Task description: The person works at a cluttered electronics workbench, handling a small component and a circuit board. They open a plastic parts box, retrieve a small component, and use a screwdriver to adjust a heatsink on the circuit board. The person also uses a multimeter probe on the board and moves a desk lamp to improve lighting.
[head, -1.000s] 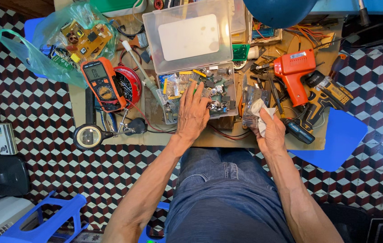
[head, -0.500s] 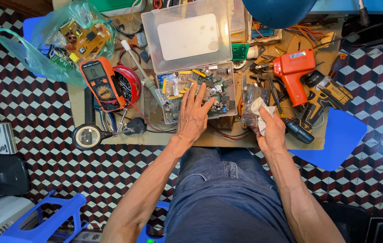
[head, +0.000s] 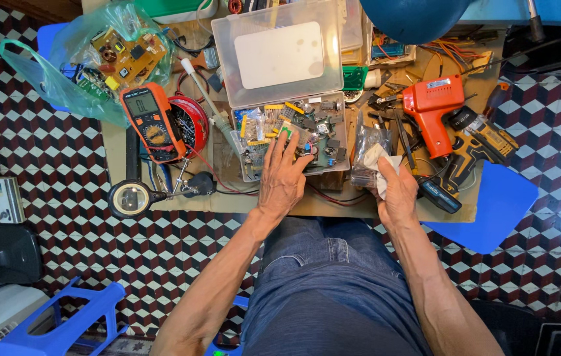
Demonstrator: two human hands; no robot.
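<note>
The step in hand looks like sorting through small electronic parts. The left hand [head: 283, 181] lies spread and released, palm down, over the near side of the clear parts box [head: 293, 135], fingertips touching the loose components; it grips nothing that I can see. The box sits at the middle of the desk [head: 115, 142], its lid [head: 287, 56] swung open toward the far edge, so its long axis runs left to right along the desk.

The right hand [head: 396, 191], by the near edge, is clenched on a white cloth or paper [head: 376, 158] — probably with a small clear bag [head: 367, 148] just beyond it, though that is hard to tell. Picking one part out would call for a fine pinch among tightly packed pieces.
</note>
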